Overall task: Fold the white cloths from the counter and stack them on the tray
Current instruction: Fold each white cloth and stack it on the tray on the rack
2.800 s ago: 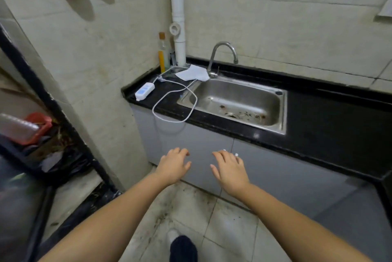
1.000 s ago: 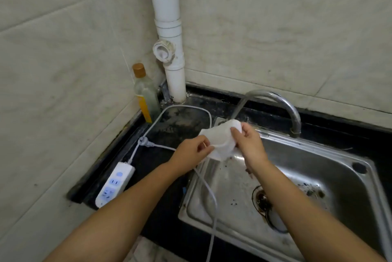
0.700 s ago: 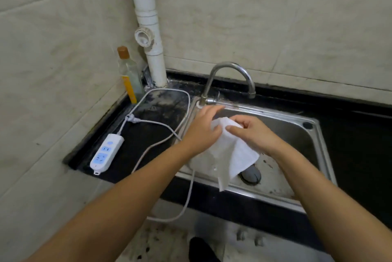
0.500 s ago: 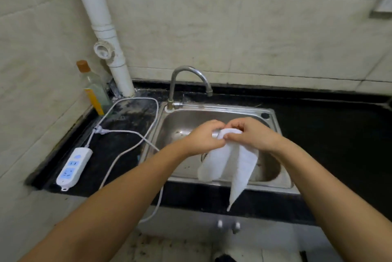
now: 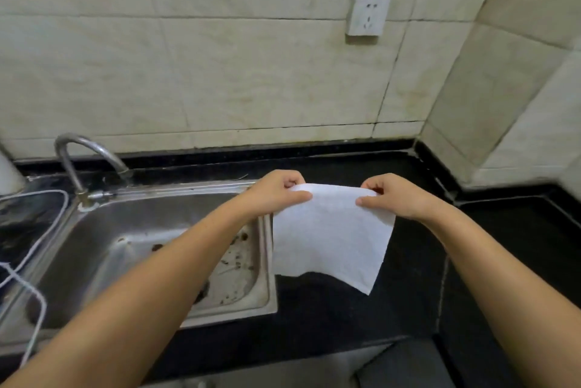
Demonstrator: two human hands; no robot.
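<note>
A white cloth (image 5: 330, 236) hangs spread out above the black counter (image 5: 345, 318), just right of the sink. My left hand (image 5: 276, 192) pinches its top left corner and my right hand (image 5: 393, 196) pinches its top right corner. The cloth's lower edge hangs unevenly, with the right corner lowest. No tray is in view.
A steel sink (image 5: 151, 252) with a curved faucet (image 5: 85, 161) fills the left. A white cable (image 5: 34, 262) runs along the sink's left rim. A wall socket (image 5: 366, 13) sits on the tiled wall. The counter turns a corner at the right.
Both hands took the cloth from beside the faucet, carried it rightward past the sink and pulled it out flat between them. My view swung right.
</note>
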